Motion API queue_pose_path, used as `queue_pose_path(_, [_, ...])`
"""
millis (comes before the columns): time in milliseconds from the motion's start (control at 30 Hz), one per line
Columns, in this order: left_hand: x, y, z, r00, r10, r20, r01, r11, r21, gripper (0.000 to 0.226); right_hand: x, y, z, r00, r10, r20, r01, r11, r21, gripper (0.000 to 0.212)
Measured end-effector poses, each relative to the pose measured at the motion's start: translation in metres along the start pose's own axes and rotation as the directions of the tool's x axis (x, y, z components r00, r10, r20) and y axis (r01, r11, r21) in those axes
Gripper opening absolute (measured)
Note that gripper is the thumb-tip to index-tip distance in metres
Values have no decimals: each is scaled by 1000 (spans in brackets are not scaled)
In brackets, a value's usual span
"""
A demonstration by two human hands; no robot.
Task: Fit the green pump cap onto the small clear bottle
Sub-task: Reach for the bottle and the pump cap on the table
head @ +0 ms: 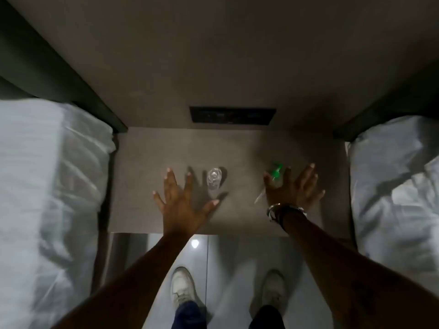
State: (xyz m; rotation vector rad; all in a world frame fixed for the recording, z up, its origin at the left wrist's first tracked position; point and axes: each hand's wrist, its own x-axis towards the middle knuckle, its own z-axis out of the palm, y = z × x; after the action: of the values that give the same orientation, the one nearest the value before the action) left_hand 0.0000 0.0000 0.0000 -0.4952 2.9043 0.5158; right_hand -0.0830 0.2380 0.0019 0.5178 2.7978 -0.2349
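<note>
A small clear bottle [214,178] stands upright near the middle of a brown bedside table [242,148], its mouth uncapped. The green pump cap [275,173] lies on the table to the right, its clear dip tube [259,197] pointing toward me. My left hand [184,198] hovers spread flat just left of the bottle, holding nothing. My right hand [293,186] hovers spread over the pump cap, partly hiding it, with a watch on the wrist. Neither hand grips anything.
Beds with white sheets flank the table, the left bed [47,186] and the right bed [394,186]. A dark switch panel [232,116] sits on the wall behind the table. Below are a glossy floor and my shoes [183,288].
</note>
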Motion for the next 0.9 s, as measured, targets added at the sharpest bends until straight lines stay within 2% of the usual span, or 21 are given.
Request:
queue_pose_path(67, [18, 11, 27, 998, -44, -34, 41, 996, -77, 102, 25, -1, 25, 993, 121, 7, -121, 993, -14, 78])
queue_pose_path(233, [47, 29, 70, 977, -105, -184, 63, 973, -221, 84, 71, -1, 64, 986, 168, 6, -167, 983, -81, 69])
queue_pose_path(367, [53, 33, 84, 955, -230, -185, 145, 912, -383, 66, 85, -3, 67, 975, 219, 35, -214, 969, -122, 59])
queue_pose_path(467, [49, 31, 86, 950, -266, -164, 181, 896, -407, 61, 89, -4, 65, 977, 205, 52, -197, 971, -134, 53])
queue_pose_path(667, [49, 30, 87, 964, -228, -138, 133, 861, -491, 50, 98, -13, 70, 945, 301, 124, -286, 950, -126, 50])
queue_pose_path(767, [52, 25, 87, 982, -139, -128, 56, 863, -503, 48, 103, -14, 72, 937, 324, 128, -314, 945, -92, 48])
queue_pose_path(900, [60, 21, 79, 1000, -22, 8, 23, 894, -448, 57, 111, -15, 71, 931, 349, 109, -353, 935, 23, 49])
